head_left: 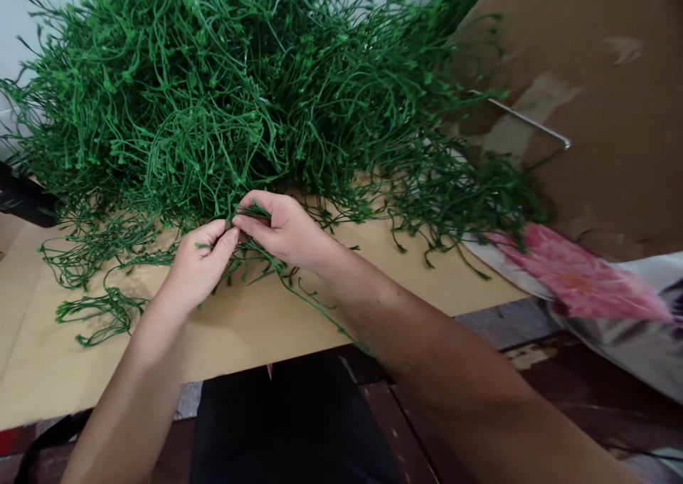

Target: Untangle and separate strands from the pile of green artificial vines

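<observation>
My left hand (205, 256) and my right hand (282, 228) meet at the front of a big heap of thin green plastic-looking plant stems (213, 100). Thumb and fingers of both hands are pinched on green stems, the fingertips nearly touching. A small bunch of stems (256, 210) shows between my right thumb and fingers. One long stem (314, 302) trails from below my hands toward my right forearm. Exactly where the stems join is hidden by my fingertips.
Loose stems (104, 313) lie on the tan board (256, 334) at left. A brown cardboard panel (613, 135) with a bent metal rod (533, 122) stands at right, near a pink flower-patterned piece (581, 277). A black object (24, 196) sits at the left edge.
</observation>
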Tool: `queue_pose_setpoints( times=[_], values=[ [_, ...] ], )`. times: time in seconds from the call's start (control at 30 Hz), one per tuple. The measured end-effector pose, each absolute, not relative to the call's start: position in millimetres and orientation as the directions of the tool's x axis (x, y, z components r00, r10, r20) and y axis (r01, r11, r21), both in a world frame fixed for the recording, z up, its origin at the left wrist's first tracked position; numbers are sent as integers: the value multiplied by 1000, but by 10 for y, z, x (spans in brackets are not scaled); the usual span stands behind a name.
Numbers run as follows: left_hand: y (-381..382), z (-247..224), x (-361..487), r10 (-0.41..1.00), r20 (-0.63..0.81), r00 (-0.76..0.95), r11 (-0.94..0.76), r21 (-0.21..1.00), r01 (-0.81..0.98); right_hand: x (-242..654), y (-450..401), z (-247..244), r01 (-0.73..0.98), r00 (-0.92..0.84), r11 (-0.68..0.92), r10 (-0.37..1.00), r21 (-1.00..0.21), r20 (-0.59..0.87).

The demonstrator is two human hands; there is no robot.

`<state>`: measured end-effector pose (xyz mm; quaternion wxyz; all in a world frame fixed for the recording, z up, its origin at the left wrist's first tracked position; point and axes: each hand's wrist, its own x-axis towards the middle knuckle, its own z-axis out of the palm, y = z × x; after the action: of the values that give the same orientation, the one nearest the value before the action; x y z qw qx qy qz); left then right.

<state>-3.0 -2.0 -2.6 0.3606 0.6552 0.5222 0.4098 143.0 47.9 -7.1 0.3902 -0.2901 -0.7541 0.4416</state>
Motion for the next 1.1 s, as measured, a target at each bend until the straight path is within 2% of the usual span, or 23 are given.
queue_pose_setpoints(
  times=[0.17, 0.33, 0.43, 0.67, 0.87, 0.97, 1.1],
  values=[
    [-14, -30, -87, 974, 192, 117, -224, 873, 432, 1436, 473, -87, 72, -596, 471, 727, -879, 341],
    [7, -66, -104, 968, 221, 116, -250, 860, 444, 1434, 475, -93, -84, -616, 329, 725, -941, 308],
    [8, -62, -92, 969, 221, 108, -246, 885, 396, 1434, 484, -75, -180, -609, 252, 730, -951, 309],
    [-22, -18, -3, 985, 117, 126, -148, 949, 278, 1399, 489, -62, -190, -660, 99, 724, -977, 201],
    [-33, -10, -2, 982, 123, 142, -143, 980, 136, 1358, 432, -102, -318, -713, -162, 690, -934, 123],
    [-85, 24, 10, 968, 194, 157, -199, 980, 16, 1402, 404, -23, -388, -675, -186, 724, -903, 141],
    [-119, 63, 73, 963, 242, 122, -229, 967, -114, 1520, 477, 97, -442, -528, -107, 834, -891, 162]
  ],
)
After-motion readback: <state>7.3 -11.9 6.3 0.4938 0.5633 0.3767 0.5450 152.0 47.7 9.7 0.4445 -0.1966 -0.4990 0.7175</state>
